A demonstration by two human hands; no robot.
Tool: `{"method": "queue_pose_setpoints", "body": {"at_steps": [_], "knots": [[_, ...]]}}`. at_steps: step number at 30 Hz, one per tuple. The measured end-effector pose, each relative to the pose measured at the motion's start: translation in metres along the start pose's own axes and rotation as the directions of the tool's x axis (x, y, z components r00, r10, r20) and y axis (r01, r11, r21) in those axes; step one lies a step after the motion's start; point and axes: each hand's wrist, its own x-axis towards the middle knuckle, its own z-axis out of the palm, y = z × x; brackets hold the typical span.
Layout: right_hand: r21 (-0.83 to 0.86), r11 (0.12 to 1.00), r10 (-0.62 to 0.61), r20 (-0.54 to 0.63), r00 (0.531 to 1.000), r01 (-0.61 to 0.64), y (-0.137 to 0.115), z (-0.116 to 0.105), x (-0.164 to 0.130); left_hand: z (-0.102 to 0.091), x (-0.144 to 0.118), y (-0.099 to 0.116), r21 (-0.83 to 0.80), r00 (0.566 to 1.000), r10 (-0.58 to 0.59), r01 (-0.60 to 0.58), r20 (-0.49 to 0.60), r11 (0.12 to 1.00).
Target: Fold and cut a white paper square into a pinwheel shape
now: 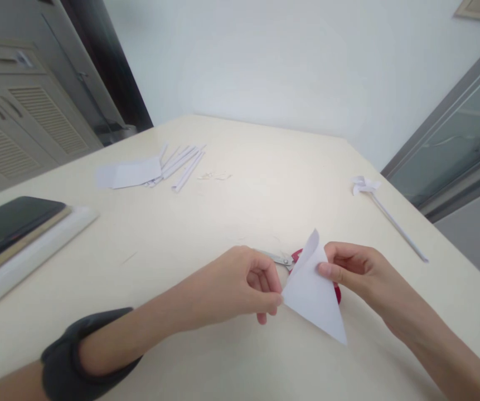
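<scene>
White paper [313,301] is forming a triangle before us, its upper flap curling and its body partly hiding the red-handled scissors [296,255] on the table [181,234]. We are pinching its left corner with our left hand [243,281], thumb and fingers meeting there, while our left forearm [168,309], wearing a black wristband [59,359], is slanting in from the lower left. We are clamping its right side with our right hand [354,267], thumb pressing the near face, fingers bending behind. A paper pinwheel [398,228] is lying farther right.
</scene>
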Motion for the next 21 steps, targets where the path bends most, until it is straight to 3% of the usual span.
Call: {"method": "queue_pose_setpoints", "body": {"at_steps": [5,10,16,21], "knots": [[0.004,0.999,-0.036,-0.015,0.999,0.036,0.0,-0.001,0.0,0.001,0.001,-0.002,-0.041,0.999,0.054,-0.053,0.009,0.998],[0.02,0.999,-0.048,-0.055,0.997,0.049,0.003,0.002,0.0,0.0,0.001,-0.001,-0.024,1.0,0.021,-0.021,-0.001,0.999],[0.022,0.998,-0.051,-0.003,0.999,0.051,0.003,0.0,0.002,0.006,0.006,-0.01,-0.072,0.999,0.0,0.003,0.043,0.997],[0.048,0.997,-0.056,-0.091,0.994,0.061,0.004,-0.002,0.002,0.006,0.005,-0.01,-0.078,0.999,0.006,-0.003,0.039,0.997]]}}
